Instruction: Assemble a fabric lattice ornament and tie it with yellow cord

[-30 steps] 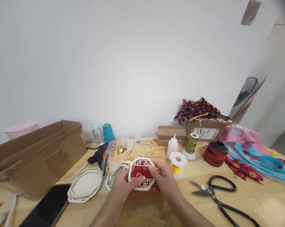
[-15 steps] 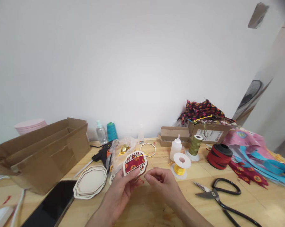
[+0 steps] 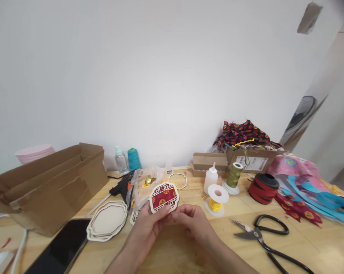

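My left hand (image 3: 149,226) grips a scalloped ornament (image 3: 164,198), a white lattice frame over red patterned fabric, with the thumb on its front. A yellow cord lies across its upper part and trails off to the right. My right hand (image 3: 194,222) is closed in a pinch at the ornament's lower right edge; what its fingertips hold is hidden. Just beyond the ornament, a plastic bag (image 3: 141,179) holds a gold bell (image 3: 149,180). Another lattice piece (image 3: 134,216) shows partly behind my left hand.
Left are stacked scalloped frames (image 3: 107,221), a black phone (image 3: 59,247), a glue gun (image 3: 122,189) and a cardboard box (image 3: 52,194). Right are a yellow cord spool (image 3: 217,199), a squeeze bottle (image 3: 211,179), a green thread spool (image 3: 234,177), red ribbon (image 3: 263,189) and open scissors (image 3: 257,233).
My right hand has come slightly left, its fingertips now meeting the ornament's lower right edge. The ornament has turned a little more toward the camera. The whole view has shifted slightly.
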Tool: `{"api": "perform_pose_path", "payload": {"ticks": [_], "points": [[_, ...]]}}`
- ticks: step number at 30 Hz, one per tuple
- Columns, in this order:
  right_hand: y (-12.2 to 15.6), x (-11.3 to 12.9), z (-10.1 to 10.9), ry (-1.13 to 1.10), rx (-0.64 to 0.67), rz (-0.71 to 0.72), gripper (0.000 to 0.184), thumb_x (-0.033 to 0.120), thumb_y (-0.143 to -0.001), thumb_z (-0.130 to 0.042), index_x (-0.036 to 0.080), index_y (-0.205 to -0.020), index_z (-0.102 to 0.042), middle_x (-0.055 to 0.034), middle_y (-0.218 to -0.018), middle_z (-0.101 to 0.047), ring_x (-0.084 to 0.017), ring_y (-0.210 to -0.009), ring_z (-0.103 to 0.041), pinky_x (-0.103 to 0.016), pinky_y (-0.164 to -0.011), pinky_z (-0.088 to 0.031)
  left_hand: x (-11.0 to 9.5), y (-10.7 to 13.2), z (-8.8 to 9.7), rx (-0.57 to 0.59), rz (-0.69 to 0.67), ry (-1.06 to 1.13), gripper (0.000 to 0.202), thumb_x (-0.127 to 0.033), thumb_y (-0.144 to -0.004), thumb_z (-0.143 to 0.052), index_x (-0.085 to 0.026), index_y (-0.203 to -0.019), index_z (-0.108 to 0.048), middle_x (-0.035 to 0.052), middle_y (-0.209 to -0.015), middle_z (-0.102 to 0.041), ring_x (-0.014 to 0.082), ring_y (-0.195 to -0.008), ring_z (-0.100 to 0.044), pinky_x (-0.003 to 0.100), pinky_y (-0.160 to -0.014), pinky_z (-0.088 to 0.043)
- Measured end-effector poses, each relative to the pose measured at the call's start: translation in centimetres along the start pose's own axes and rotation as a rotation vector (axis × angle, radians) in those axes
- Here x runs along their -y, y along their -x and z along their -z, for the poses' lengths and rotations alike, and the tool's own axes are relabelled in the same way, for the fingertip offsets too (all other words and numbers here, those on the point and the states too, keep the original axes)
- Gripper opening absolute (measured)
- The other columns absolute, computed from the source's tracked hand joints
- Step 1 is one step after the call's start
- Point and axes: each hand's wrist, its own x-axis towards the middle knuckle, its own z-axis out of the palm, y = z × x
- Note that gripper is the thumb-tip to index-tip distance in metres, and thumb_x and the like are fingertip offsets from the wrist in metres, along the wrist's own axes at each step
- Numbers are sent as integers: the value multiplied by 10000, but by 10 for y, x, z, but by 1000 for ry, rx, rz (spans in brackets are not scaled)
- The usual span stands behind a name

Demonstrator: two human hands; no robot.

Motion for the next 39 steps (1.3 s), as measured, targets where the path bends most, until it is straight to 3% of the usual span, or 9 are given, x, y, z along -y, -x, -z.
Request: {"api": "perform_pose_path", "payload": {"ticks": [5, 8, 12, 16, 20, 23, 31, 39], "points": [[1, 4, 2, 22, -35, -30, 173, 321, -559, -714, 166, -509, -652, 82, -367, -435, -27, -336, -285, -158, -356, -225, 1, -1, 7, 25, 6, 34, 368, 10, -586, -674, -125, -911, -568, 74, -859, -688, 151, -720, -647, 252, -662, -542], [1, 3, 2, 31, -29, -11, 181, 330, -540, -721, 170, -493, -650, 82, -357, -425, -36, -343, -301, -167, -369, -248, 0, 1, 7, 41, 17, 34, 365, 13, -596, -668, -125, -914, -557, 82, -885, -686, 155, -737, -648, 262, -679, -539], [-1, -1, 3, 36, 3, 24, 155, 312, -542, -728, 168, -541, -671, 48, -465, -566, -65, -443, -444, -188, -500, -353, -2, 2, 2, 50, 23, 35, 350, 17, -615, -653, -116, -923, -554, 88, -885, -684, 164, -780, -643, 261, -704, -533], [-2, -2, 2, -2, 33, 6, 187, 301, -503, -752, 141, -544, -665, 14, -541, -620, -88, -517, -504, -210, -576, -370, 0, 1, 2, 42, 16, 33, 321, 24, -625, -638, -104, -910, -564, 94, -855, -685, 160, -753, -645, 244, -671, -539], [0, 3, 2, -67, 6, -59, 169, 283, -522, -732, 150, -543, -631, 90, -362, -415, -46, -389, -358, -192, -473, -307, 3, -1, 6, 27, 26, 70, 294, 31, -629, -630, -111, -882, -579, 73, -833, -680, 122, -677, -638, 202, -610, -537], [2, 6, 2, -21, -20, -107, 172, 286, -537, -708, 147, -542, -608, 119, -336, -296, -27, -347, -207, -197, -399, -201, 2, -2, 7, -5, 34, 103, 265, 48, -634, -611, -115, -841, -583, 54, -779, -677, 93, -606, -625, 174, -563, -530], [-1, 0, 4, 65, 4, -121, 210, 332, -550, -651, 149, -532, -549, 123, -341, -269, -24, -341, -157, -219, -377, -98, -1, 3, -2, 33, 23, 103, 338, 61, -608, -620, -114, -892, -566, 80, -826, -681, 151, -706, -643, 257, -645, -543], [-1, 1, 3, 67, 0, -98, 232, 348, -565, -632, 164, -524, -496, 122, -361, -278, -27, -350, -157, -208, -370, -88, 2, -2, 3, -7, -12, 57, 423, 60, -570, -655, -137, -929, -550, 57, -822, -687, 123, -682, -640, 219, -638, -539]]}}
